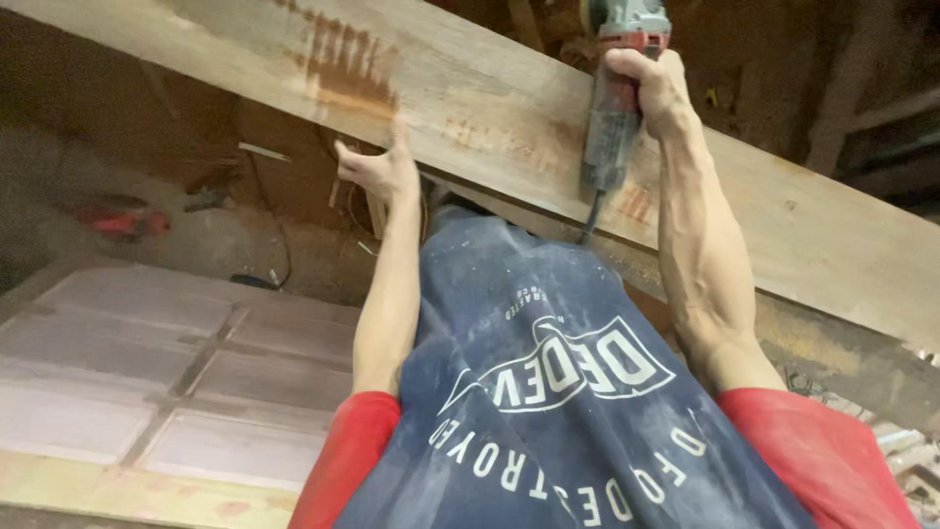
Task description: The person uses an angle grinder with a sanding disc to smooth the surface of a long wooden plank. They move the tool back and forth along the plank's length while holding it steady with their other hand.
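Long wooden plank (490,108), running diagonally from upper left to lower right across the view, pale grey-brown with rust-red stains near its upper left and centre. Grey-and-red power tool (615,108) pressed against the plank's face just right of centre, body upright, black cord hanging from its lower end. Right hand (654,86) clamped around the tool's body, fingers wrapped, forearm stretched up from a red sleeve. Left hand (380,168) at the plank's lower edge, left of the tool and well apart from it, fingers spread and touching the wood (blurred; grasp or flat press cannot be told). Blue dust-speckled apron (548,392) with white lettering between the two arms, below the plank. Panelled door (176,382), pale and dusty, lying flat at lower left. Red tool (122,223) on the dirt floor (215,245) at far left, beyond the door, out of focus. Dark timbers behind the plank at upper right, detail too dim to tell.
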